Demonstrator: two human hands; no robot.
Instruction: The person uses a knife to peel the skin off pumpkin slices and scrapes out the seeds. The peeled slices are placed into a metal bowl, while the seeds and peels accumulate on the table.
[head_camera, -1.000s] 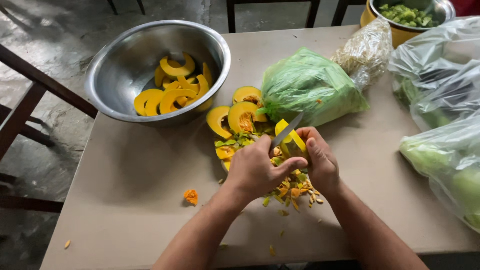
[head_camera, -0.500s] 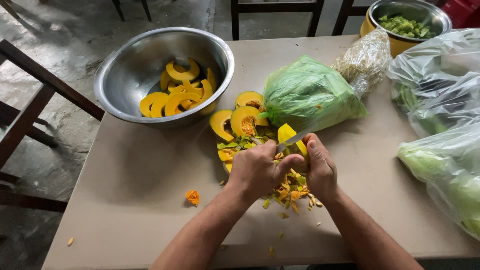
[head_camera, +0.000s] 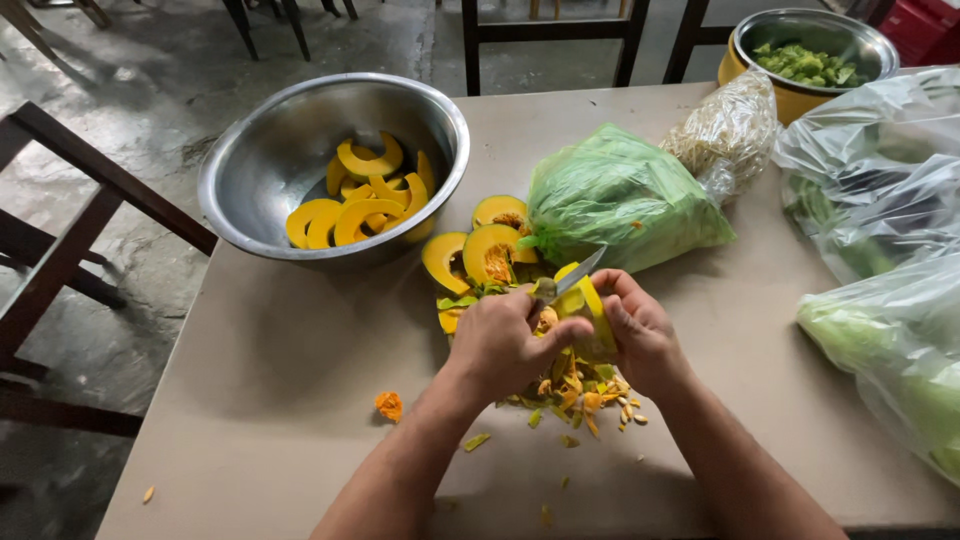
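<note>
Pumpkin slice (head_camera: 592, 312), yellow and curved, sits between my two hands, just above the bench (head_camera: 300, 400). My right hand (head_camera: 640, 330) has its fingers (head_camera: 612, 285) curled around the slice from the right, gripping it. My left hand (head_camera: 500, 335) is closed around the handle of a knife (head_camera: 572, 280), and the blade pokes out past the fingers, up and to the right, lying against the top of the slice.

Directly under both hands I see a heap of peelings and seeds (head_camera: 580, 395), touching the bench. A small orange scrap (head_camera: 388, 405) lies off to the left of my left wrist, apart from the heap.

Just beyond the fingers are unpeeled pumpkin wedges (head_camera: 480, 250), their orange pulp facing up. Right of them, close past the knife tip, rests a green plastic bag (head_camera: 620, 195), with a clear bag of pale sprouts (head_camera: 725, 135) behind it. Further left of the fingers stands a steel bowl (head_camera: 260, 160) holding peeled pumpkin pieces (head_camera: 355, 200). At the far right corner a yellow pot (head_camera: 790, 95) carries a metal bowl of chopped greens (head_camera: 805, 62), and clear bags of vegetables (head_camera: 880, 200) line the right edge.
</note>
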